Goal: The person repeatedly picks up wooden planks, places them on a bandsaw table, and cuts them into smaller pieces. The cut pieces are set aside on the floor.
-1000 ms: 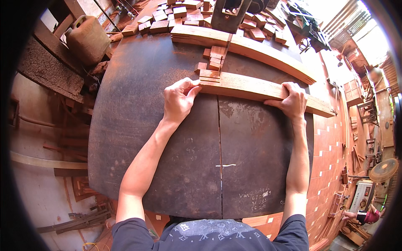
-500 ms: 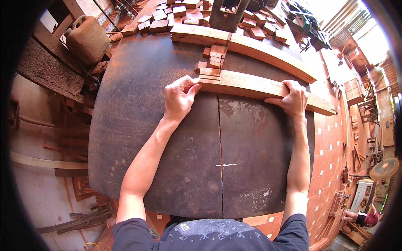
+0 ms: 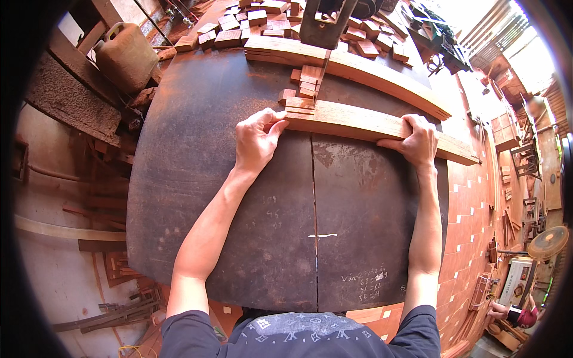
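A long reddish wooden beam (image 3: 358, 123) lies crosswise on a dark metal saw table (image 3: 227, 155). Saw cuts show in its left end, beside the thin upright band saw blade (image 3: 323, 74). My left hand (image 3: 258, 138) pinches that left end between thumb and fingers, left of the blade. Farther along, toward the right end, my right hand (image 3: 416, 142) grips the beam, fingers over the top and thumb on the near side. Small offcut blocks (image 3: 310, 75) sit just behind the beam, close to the blade.
A second long beam (image 3: 382, 74) lies behind, beyond the blade. Above it hangs the dark blade guide (image 3: 325, 24). Many cut blocks (image 3: 256, 18) are heaped at the far edge. A dusty jerrycan (image 3: 124, 56) stands far left; another person (image 3: 524, 315) is at the lower right.
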### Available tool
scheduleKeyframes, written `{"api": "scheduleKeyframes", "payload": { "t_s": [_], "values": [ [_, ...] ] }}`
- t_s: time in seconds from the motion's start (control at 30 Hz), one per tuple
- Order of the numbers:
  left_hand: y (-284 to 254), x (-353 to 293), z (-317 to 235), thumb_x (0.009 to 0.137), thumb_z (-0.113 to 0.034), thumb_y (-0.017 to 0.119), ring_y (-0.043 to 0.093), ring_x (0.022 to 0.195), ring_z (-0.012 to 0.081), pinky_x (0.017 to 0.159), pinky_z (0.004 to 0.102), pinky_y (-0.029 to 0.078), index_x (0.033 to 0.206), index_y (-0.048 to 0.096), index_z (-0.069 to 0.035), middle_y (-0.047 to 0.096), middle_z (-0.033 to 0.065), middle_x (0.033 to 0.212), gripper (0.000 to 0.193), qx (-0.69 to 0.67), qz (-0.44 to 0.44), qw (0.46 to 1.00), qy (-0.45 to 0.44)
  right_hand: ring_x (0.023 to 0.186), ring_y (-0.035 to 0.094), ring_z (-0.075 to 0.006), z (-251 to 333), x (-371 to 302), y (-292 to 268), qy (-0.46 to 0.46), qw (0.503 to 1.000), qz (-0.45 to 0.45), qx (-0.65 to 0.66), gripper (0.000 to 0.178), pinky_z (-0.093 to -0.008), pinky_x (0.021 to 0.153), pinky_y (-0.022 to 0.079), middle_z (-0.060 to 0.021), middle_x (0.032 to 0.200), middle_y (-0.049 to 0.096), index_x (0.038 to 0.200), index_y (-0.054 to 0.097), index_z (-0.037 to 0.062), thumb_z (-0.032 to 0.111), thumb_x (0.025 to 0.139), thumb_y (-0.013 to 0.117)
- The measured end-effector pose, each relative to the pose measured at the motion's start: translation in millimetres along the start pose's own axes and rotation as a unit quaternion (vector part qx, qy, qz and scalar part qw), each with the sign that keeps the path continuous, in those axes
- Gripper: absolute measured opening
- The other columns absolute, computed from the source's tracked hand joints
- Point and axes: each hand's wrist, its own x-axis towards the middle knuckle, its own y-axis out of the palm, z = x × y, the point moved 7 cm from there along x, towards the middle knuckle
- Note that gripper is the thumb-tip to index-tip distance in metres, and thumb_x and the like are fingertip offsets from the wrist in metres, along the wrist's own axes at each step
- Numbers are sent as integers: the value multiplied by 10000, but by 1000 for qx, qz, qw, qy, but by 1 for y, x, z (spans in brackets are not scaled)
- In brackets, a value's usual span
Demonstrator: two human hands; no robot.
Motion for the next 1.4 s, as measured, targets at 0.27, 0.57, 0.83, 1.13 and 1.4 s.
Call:
{"api": "scheduleKeyframes", "payload": {
  "t_s": [0.27,0.57,0.83,1.13,1.4],
  "values": [
    [-1,0,0,929,-31,844,759,736,150,660,312,587,1009,782,-2,783,129,838,105,2,3,1000,0,921,769,-335,2,0,-2,-3,1000,-2,-4,935,-448,882,608,-142,1020,778,1057,778,38,786,526,962],
    [-4,-9,1,954,9,816,766,844,89,741,266,594,1037,797,10,826,75,909,85,21,28,999,-20,912,763,-350,2,-7,-5,-5,1000,-2,-3,929,-454,876,601,-140,1018,779,1054,778,38,773,519,968],
    [-2,-4,0,947,-9,830,775,843,99,734,270,594,1038,797,2,829,87,914,97,23,24,999,-19,912,762,-352,-1,-4,-2,-7,1000,-10,5,933,-453,876,602,-139,1021,781,1062,781,41,768,511,972],
    [-1,0,-1,920,-48,854,774,745,186,670,318,596,1019,795,-3,793,140,872,124,15,2,1000,0,906,768,-336,-2,3,1,-10,1000,-9,-9,944,-456,875,609,-141,1017,788,1080,787,51,775,503,974],
    [0,-1,0,946,-32,840,787,839,111,716,278,591,1055,815,-14,833,88,914,114,22,10,1000,-19,908,765,-341,-2,4,1,-5,1000,-4,-7,946,-457,878,608,-134,1018,787,1076,784,51,777,499,972]
  ]
}}
